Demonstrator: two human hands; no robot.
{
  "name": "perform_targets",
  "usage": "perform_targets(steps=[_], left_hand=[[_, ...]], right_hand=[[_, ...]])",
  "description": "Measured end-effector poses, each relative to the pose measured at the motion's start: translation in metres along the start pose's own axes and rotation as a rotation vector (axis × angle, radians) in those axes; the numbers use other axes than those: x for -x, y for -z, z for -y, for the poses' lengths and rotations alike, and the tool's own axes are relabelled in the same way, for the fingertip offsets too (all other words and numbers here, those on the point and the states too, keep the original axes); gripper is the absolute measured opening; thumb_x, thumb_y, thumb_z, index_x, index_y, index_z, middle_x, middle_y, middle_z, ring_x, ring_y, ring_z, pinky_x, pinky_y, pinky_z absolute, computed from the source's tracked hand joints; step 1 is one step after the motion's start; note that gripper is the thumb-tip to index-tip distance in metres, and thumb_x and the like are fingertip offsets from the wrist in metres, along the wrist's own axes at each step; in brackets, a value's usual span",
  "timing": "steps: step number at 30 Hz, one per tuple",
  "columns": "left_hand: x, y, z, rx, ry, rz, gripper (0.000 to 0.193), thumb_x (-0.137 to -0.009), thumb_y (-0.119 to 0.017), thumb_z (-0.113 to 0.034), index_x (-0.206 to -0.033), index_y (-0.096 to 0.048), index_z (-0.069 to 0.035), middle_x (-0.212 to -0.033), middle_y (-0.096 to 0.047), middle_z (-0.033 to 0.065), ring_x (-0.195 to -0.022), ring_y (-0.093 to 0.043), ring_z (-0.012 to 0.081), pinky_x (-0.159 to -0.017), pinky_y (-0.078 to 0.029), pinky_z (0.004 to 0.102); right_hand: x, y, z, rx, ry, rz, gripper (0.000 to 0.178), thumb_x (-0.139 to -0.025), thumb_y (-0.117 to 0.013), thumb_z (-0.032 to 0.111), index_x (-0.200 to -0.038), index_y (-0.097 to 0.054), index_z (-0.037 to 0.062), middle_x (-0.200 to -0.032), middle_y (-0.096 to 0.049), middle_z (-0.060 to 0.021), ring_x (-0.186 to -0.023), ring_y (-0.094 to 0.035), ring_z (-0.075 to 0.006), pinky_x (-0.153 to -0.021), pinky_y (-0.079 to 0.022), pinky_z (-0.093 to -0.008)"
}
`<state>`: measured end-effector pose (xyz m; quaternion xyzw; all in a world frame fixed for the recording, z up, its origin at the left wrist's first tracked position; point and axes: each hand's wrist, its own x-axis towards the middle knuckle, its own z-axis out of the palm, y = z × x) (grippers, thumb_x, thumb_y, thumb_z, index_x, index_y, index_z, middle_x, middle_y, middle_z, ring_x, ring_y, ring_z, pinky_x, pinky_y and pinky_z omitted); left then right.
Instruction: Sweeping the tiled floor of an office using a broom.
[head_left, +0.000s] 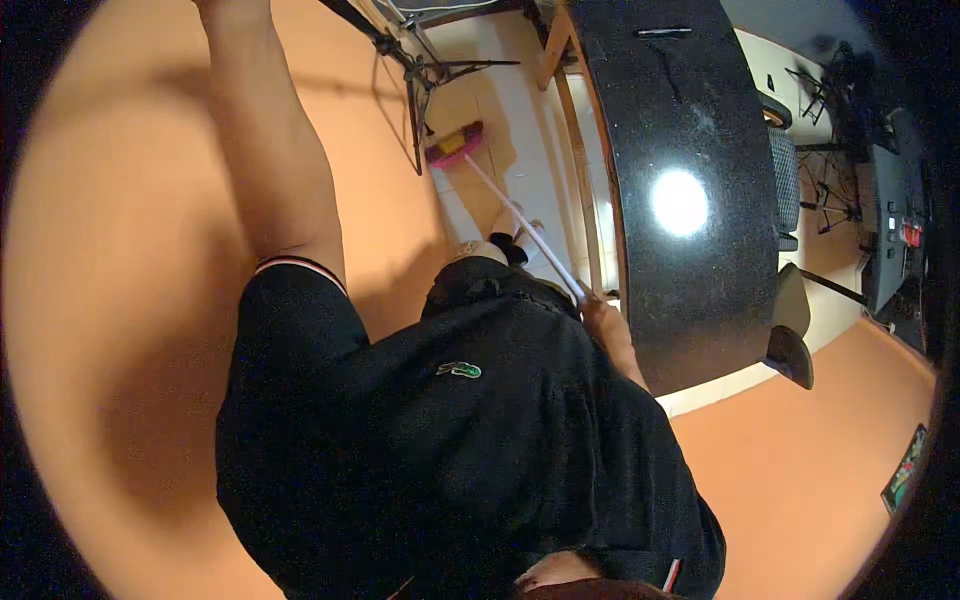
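A broom with a pale pink stick [520, 222] slants across the narrow strip of floor. Its pink and yellow bristle head [455, 146] rests on the tiles, close to the wall and a tripod's legs. My right hand [601, 318] is wrapped round the upper end of the stick, beside the edge of the black table [650, 300]. My left arm [262, 130] stretches up along the orange wall, and its hand lies beyond the upper edge of the picture.
A black tripod [415, 75] stands at the far end by the wall. The long black table, with a dark pen-like object [663, 33] on it, borders my right side. Beyond it are a chair [785, 180] and another dark table [893, 225] bearing small items.
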<state>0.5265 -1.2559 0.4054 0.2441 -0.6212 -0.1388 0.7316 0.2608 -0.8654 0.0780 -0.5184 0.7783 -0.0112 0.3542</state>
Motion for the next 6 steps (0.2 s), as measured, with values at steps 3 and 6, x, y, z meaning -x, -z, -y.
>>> perform_targets(steps=[3,6], left_hand=[[0.005,-0.002,0.000,-0.005,0.032,0.005,0.055,-0.082,-0.033,-0.065,-0.065,-0.040,-0.013,-0.045,-0.031,-0.0039,-0.032,-0.030,0.0059,-0.031,-0.026,0.0180],[0.007,-0.005,0.000,0.015,0.069,-0.027,0.055,-0.083,-0.033,-0.064,-0.065,-0.041,-0.013,-0.044,-0.031,-0.0038,-0.032,-0.030,0.0058,-0.030,-0.026,0.0181]], right_hand=[[0.011,0.016,-0.006,0.085,-0.040,0.121,0.032,-0.083,-0.052,0.019,-0.114,-0.053,0.0097,-0.096,-0.060,-0.0239,-0.080,-0.061,-0.0336,-0.067,-0.050,-0.0421],[0.017,0.052,-0.010,0.319,-0.201,0.568,0.074,-0.083,-0.054,0.023,-0.140,-0.007,0.0185,-0.117,-0.050,-0.0234,-0.093,-0.058,-0.0367,-0.078,-0.047,-0.0470]])
